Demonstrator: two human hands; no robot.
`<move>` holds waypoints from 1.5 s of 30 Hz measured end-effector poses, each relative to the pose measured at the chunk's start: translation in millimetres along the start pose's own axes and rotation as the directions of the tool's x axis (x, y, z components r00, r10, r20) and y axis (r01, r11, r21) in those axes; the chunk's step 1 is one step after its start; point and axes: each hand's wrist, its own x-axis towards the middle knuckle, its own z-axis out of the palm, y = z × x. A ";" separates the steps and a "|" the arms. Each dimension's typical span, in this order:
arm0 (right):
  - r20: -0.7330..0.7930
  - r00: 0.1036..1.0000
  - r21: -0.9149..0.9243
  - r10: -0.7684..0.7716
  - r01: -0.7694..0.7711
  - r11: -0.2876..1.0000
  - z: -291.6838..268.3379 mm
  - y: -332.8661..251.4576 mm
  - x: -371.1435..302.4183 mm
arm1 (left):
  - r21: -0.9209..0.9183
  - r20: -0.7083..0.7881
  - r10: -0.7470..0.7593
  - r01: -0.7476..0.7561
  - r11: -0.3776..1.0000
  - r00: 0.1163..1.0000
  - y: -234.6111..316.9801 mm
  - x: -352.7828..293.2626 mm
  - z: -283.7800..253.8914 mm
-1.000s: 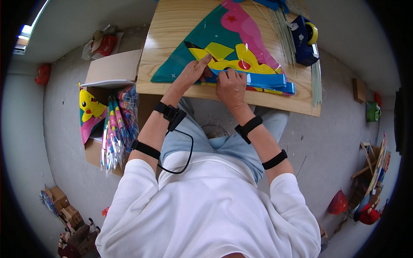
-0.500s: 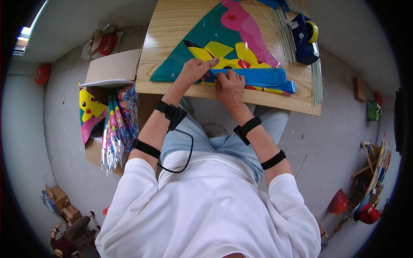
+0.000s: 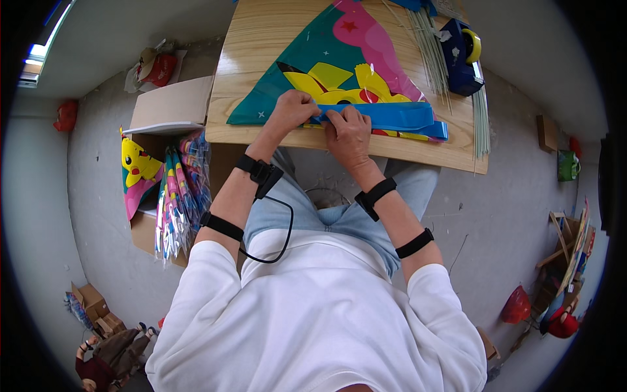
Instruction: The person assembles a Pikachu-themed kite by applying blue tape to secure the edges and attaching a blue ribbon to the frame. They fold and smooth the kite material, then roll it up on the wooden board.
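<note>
A triangular plastic kite sail (image 3: 294, 72), green and pink with a yellow cartoon figure, lies flat on the wooden table. Along its near edge runs a folded blue plastic strip (image 3: 401, 116), loose ends toward the right. My left hand (image 3: 295, 110) is closed in a pinch at the strip's left end, fingers curled under. Close beside it, my right hand (image 3: 349, 130) grips the same strip with thumb and bent fingers. What lies between the fingertips is mostly hidden.
Thin pale rods (image 3: 431, 55) lie at the table's right, beside a blue tape dispenser (image 3: 462, 68) with yellow tape. Left of the table, an open cardboard box (image 3: 171, 104) holds bagged rolled kites (image 3: 176, 196). Another person (image 3: 108, 359) is at the far lower left.
My left hand's fingers have curled in and drawn slightly back, where a digit pointed right before. My right hand has barely shifted on the strip.
</note>
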 end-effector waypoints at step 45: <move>-0.019 0.999 0.065 0.033 -0.032 0.997 4.4 2.6 -2.7 | -0.155 0.012 -0.054 0.055 0.986 0.998 4.6 -1.9 -1.2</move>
